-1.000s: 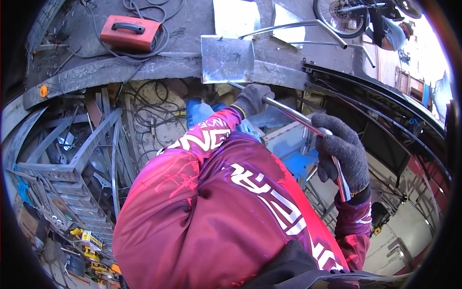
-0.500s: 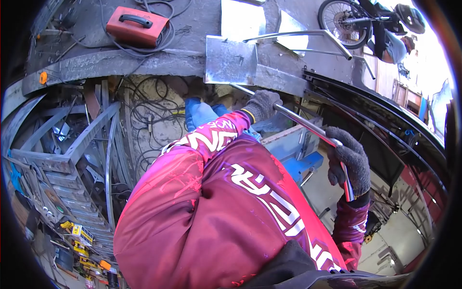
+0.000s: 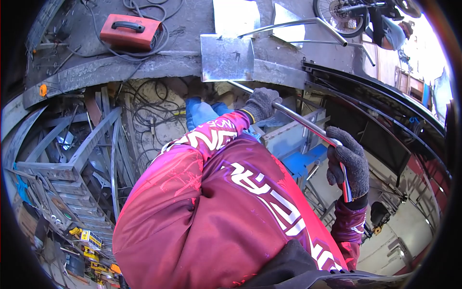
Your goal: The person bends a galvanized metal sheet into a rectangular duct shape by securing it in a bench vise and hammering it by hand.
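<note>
A shiny bent metal tube (image 3: 303,119) runs slantwise in front of my body. My left hand (image 3: 262,104), in a dark grey knit glove, is closed around its straight length. The tube's far end reaches the lower edge of a square sheet-metal piece (image 3: 227,60). Close to the bend, my right hand (image 3: 351,164), gloved the same way, grips the tube with fingers wrapped round it. Past that hand the short bent end points down toward my sleeve. Another bent metal tube (image 3: 293,25) lies on the raised floor beyond the sheet.
A red machine (image 3: 129,32) with a black handle sits among cables at upper left. Stacked metal frames (image 3: 48,169) and yellow tools (image 3: 90,253) fill the left side. A motorcycle wheel (image 3: 340,15) and a crouching person (image 3: 393,36) are at upper right. Long dark bars (image 3: 370,91) lie at right.
The view has shifted slightly, so the surroundings appear a little displaced. Both hands keep their hold on the tube, in nearly the same position.
</note>
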Demonstrator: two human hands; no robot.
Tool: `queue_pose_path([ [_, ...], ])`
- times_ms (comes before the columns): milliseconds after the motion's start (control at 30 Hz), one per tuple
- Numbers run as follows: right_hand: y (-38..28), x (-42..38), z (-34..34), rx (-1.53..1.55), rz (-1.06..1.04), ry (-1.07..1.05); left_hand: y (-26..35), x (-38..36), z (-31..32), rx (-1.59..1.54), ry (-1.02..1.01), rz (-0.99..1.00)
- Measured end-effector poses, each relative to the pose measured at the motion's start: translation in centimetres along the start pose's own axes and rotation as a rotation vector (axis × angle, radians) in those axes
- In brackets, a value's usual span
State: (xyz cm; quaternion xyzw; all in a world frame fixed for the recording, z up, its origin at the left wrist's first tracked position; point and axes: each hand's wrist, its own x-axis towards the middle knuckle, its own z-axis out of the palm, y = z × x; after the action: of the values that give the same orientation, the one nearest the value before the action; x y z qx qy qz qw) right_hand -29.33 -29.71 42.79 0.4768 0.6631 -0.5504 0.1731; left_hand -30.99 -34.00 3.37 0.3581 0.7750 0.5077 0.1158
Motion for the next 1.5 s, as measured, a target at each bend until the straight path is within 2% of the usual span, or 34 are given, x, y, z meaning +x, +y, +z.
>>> queue_pose_path([
  [300,-0.3,0.3,0.3,-0.094,-0.040,-0.041,0.4,0.1,-1.6,0.011,0.047,0.041],
  [400,-1.1,0.0,1.3,-0.056,-0.011,-0.027,0.3,0.0,-1.8,0.005,0.065,0.026],
  [467,-1.8,0.0,1.9,-0.199,0.022,-0.031,0.3,-0.1,-2.4,0.010,0.068,0.018],
  [667,-1.9,0.5,2.2,-0.108,0.016,-0.108,-0.5,-0.7,-2.3,0.016,0.118,0.041],
  [733,-2.1,0.1,2.7,-0.166,0.047,-0.095,-0.9,-0.6,-2.1,-0.026,0.183,0.094],
  [900,-1.9,-0.8,3.9,-0.271,0.100,-0.143,-1.1,-1.6,-3.2,0.046,0.137,0.132],
  [967,-1.6,-0.5,4.0,-0.250,0.077,-0.123,-1.4,-1.2,-3.6,0.014,0.017,0.146],
  [1033,-1.0,-0.2,3.9,0.053,0.076,-0.091,-1.8,-1.0,-3.4,-0.053,0.004,0.118],
  [1100,-1.6,-0.4,5.2,-0.006,0.107,-0.178,-2.2,-1.4,-4.1,-0.098,0.064,0.183],
  [1200,-1.8,-0.8,8.1,-0.029,0.179,-0.350,-3.6,-3.0,-5.3,-0.039,0.088,0.178],
  [1300,-1.6,-0.5,7.2,-0.002,0.205,-0.313,-3.3,-2.6,-5.2,-0.056,0.099,0.172],
  [1333,-1.8,-0.5,6.6,0.045,0.190,-0.243,-2.7,-2.0,-5.0,-0.046,0.061,0.154],
  [1433,-0.8,1.2,2.9,0.279,0.105,-0.281,-1.5,-0.1,-3.6,-0.028,-0.028,0.093],
  [1500,-0.4,1.8,2.0,0.347,0.085,-0.315,-1.1,0.5,-2.9,-0.033,-0.112,-0.080],
])
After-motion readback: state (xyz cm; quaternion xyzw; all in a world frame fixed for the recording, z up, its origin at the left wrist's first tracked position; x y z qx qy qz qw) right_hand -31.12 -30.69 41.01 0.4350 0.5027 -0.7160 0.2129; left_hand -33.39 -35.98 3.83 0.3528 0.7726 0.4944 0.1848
